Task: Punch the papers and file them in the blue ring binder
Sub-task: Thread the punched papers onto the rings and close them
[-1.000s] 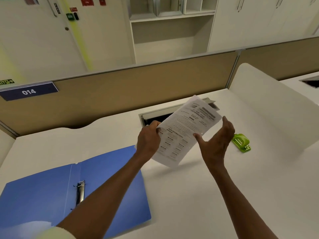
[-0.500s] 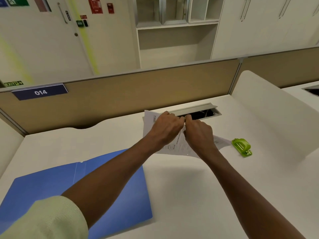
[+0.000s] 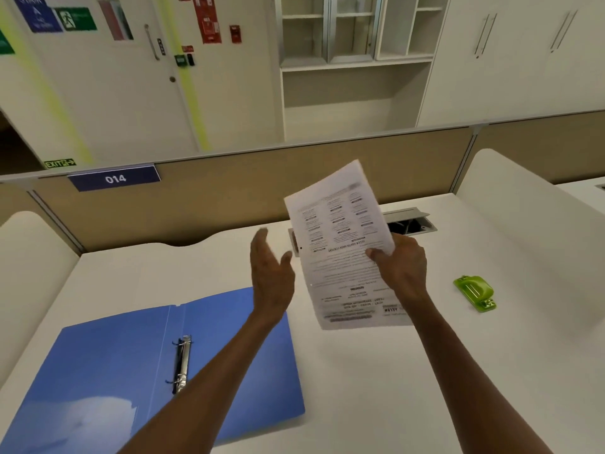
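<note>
My right hand (image 3: 402, 267) grips the printed papers (image 3: 340, 244) by their right edge and holds them up above the white desk (image 3: 376, 371), tilted, with punched holes showing along the left edge. My left hand (image 3: 271, 273) hovers just left of the papers with fingers spread, not touching them. The blue ring binder (image 3: 124, 365) lies open flat at the front left, its metal ring mechanism (image 3: 182, 363) in the middle. A green hole punch (image 3: 474, 291) rests on the desk to the right of my right hand.
A cable hatch (image 3: 409, 221) with its lid raised sits in the desk behind the papers. A tan partition (image 3: 212, 198) with a "014" label runs along the back edge. White side panels (image 3: 530, 224) rise at the desk's left and right.
Half a second ago both hands pressed the papers down near the cable hatch. Now my right hand has lifted them upright and my left hand has let go and opened.
</note>
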`<state>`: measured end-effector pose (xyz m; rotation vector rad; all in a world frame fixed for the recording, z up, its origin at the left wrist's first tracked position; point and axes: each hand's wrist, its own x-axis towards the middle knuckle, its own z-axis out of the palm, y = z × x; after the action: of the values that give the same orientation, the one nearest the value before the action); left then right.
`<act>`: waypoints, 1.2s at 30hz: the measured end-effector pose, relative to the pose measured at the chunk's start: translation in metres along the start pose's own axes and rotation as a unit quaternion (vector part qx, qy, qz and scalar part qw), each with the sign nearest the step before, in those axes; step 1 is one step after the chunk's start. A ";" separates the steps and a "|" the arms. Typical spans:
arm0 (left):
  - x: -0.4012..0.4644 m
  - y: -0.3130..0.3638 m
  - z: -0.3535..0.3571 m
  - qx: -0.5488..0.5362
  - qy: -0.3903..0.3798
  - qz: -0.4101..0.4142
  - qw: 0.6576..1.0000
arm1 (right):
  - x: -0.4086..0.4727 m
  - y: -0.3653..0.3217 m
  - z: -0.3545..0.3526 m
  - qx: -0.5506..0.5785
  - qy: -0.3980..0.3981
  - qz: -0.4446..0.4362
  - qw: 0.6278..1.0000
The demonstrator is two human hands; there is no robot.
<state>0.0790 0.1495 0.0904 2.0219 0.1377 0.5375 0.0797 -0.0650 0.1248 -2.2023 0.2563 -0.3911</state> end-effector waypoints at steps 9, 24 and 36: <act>-0.005 -0.048 -0.056 -0.227 -0.124 -0.232 0.938 | -0.043 -0.004 0.018 0.294 -0.117 0.153 0.936; -0.017 -0.140 -0.144 -0.244 -0.054 -0.317 0.915 | -0.104 -0.022 0.132 0.245 -0.214 0.179 0.928; -0.028 -0.215 -0.171 -0.133 -0.026 -0.394 0.909 | -0.134 -0.015 0.208 0.150 -0.246 0.169 0.942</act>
<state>0.0076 0.3852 -0.0341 1.5356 0.7679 -0.0189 0.0322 0.1382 -0.0093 -1.8355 0.2708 0.2953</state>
